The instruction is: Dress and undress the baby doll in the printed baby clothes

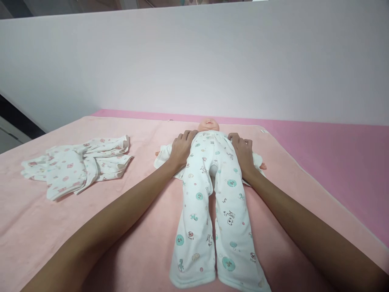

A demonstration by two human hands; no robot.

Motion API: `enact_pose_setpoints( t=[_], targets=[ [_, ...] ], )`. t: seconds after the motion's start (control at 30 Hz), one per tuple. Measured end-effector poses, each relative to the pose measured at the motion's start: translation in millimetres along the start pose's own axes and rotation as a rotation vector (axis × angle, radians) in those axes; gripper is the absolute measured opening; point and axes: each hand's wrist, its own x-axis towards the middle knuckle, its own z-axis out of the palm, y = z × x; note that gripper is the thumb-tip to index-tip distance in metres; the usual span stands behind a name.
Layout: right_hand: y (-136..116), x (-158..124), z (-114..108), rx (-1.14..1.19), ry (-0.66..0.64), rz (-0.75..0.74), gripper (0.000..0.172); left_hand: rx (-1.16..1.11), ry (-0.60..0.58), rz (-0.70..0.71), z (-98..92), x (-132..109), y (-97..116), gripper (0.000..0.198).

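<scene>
A doll (208,125) lies on its back with its head at the far end. White printed baby pants (230,219) cover its body, waist near the chin and both legs stretched towards me. At the left side of the waist, my left hand (182,150) is closed on the fabric edge, thumb hidden. My right hand (242,152) grips the opposite edge, its fingers bent and partly out of sight. White sleeves with small doll hands (263,166) stick out beyond both my hands. Whether the doll's legs are inside the pants cannot be seen.
A white printed baby garment (73,166) lies crumpled to the left. Beneath everything is a pink blanket (146,243) on a darker pink mat (340,170). A pale upright panel (194,61) closes off the far side.
</scene>
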Motion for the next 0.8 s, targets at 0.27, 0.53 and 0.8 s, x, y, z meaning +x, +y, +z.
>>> enact_pose_setpoints(
  t=[0.27, 0.53, 0.8],
  targets=[
    [-3.1, 1.0, 1.2, -0.040, -0.026, -0.030, 0.024, -0.007, 0.013, -0.002, -1.2, -1.0, -2.4, 0.051],
    [-2.8, 1.2, 10.4, -0.046, -0.003, 0.013, 0.026, 0.007, 0.016, -0.005, -5.1, -2.1, -0.2, 0.047],
    [2.7, 2.0, 9.3, 0.011, 0.009, 0.032, 0.026, 0.013, -0.021, -0.013, -8.7, -0.1, 5.6, 0.047]
  ],
)
